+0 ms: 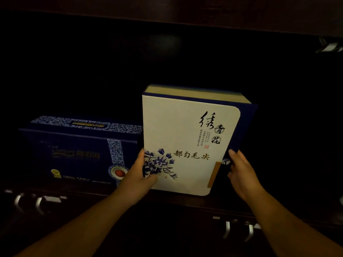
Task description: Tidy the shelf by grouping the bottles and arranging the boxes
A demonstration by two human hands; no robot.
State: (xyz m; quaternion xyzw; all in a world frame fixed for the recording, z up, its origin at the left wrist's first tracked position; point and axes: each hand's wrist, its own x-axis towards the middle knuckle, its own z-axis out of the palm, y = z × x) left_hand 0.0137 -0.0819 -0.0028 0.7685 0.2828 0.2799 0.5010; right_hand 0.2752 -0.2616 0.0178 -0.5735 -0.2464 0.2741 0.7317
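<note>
Dark shelf (167,199). White box (187,143), blue flower print, stands upright near the shelf's front edge, shut; contents not visible. Left hand (139,179) clasps its lower left edge, thumb on the front face. Right hand (241,175) presses flat on its blue right side. Blue box (78,154) stands just left, also shut. Metal handles (237,231) below.
</note>
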